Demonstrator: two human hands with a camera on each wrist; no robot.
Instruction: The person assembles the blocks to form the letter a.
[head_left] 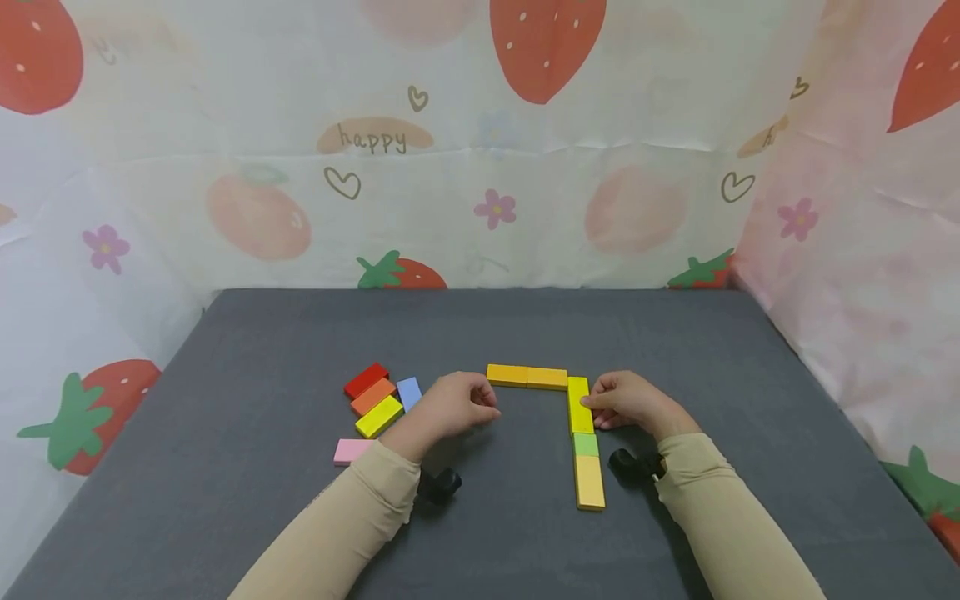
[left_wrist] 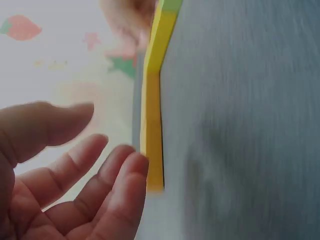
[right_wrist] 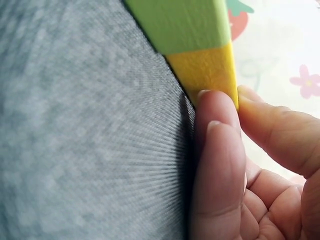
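Note:
My left hand (head_left: 463, 402) hovers above the table with loosely bent fingers and nothing between them. In the left wrist view its thumb (left_wrist: 55, 122) stands apart from the fingers. To its right lie two orange blocks (head_left: 527, 377) end to end. From their right end a column runs toward me: a yellow block (head_left: 579, 404), a green block (head_left: 586, 445), and a light orange block (head_left: 589, 483). My right hand (head_left: 633, 402) grips the yellow block, thumb side at its top and fingers (right_wrist: 217, 170) along its right side. Those fingers hide part of it.
Left of my left hand lie a red block (head_left: 366, 380), an orange-red block (head_left: 372, 397), another yellow block (head_left: 379, 416), a blue block (head_left: 408, 392) and a pink block (head_left: 352, 451). Dark cloth (head_left: 315, 333) covers the table. A printed curtain (head_left: 450, 183) hangs behind.

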